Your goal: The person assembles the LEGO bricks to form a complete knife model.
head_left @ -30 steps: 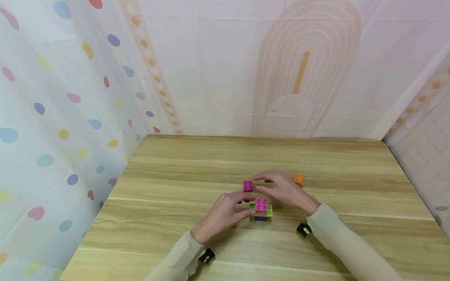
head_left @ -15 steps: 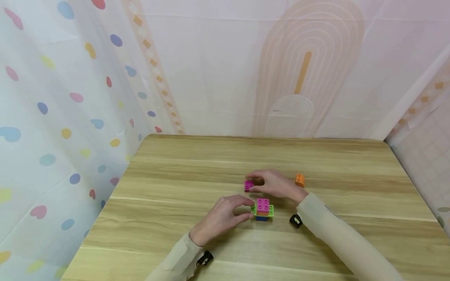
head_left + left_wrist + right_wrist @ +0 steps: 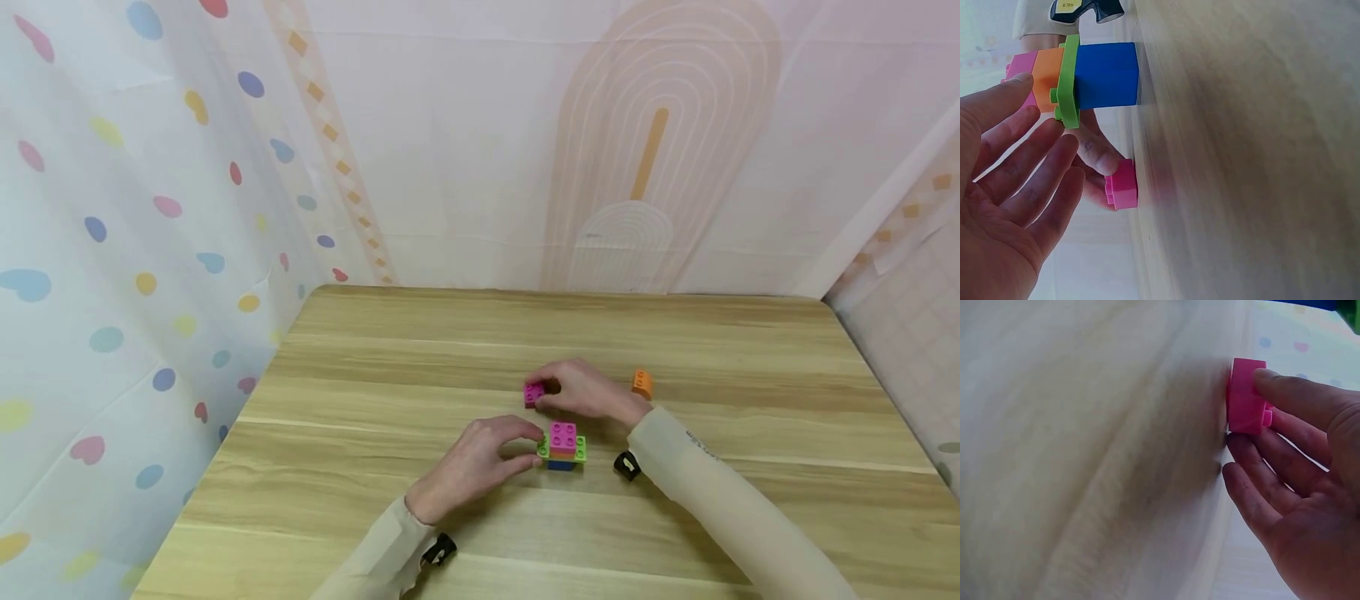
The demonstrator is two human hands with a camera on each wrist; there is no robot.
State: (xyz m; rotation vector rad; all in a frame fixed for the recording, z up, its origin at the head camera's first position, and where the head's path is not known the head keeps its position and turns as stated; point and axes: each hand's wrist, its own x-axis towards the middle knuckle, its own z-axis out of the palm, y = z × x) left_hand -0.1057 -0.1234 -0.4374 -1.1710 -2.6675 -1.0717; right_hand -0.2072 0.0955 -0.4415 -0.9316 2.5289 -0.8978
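Right hand (image 3: 585,392): grip closed on the loose pink brick (image 3: 530,401); thumb on one side face, fingers behind; lower two fingers hang free below the brick, tips near the counter (image 3: 420,333).
Left hand (image 3: 476,461): grip loose, wide part open; fingers spread and gently bent at the stack's left side, thumb tip by the top pink brick (image 3: 563,436). Touch or small gap: can't tell.
Loose pink brick: down at counter level, studs up, just left of the midline between the counter's left and right edges; closer to the far edge than the stack is.
Stack: upright on the counter, about midway between left and right edges, well in from the far edge.
Stack order, bottom up: blue brick (image 3: 1107,75), green plate (image 3: 543,448), orange brick (image 3: 1047,78), top pink brick. Green plate overhangs left and right, studs showing at both ends.
Rounded orange brick (image 3: 642,384): alone on the counter, beyond the right wrist, a bit right of the midline, about as far from the far edge as the loose pink brick.
Count: 6 pieces. Pink x2, orange x2, blue x1, green x1. Stacked 4, separate 2.
Worn gear: 2 black wrist devices (image 3: 439,550), one per wrist, under pale sleeves (image 3: 735,500).
Backdrop: pale arch-print curtain (image 3: 450,150) along the far edge, spotted curtain (image 3: 112,250) along the left edge.
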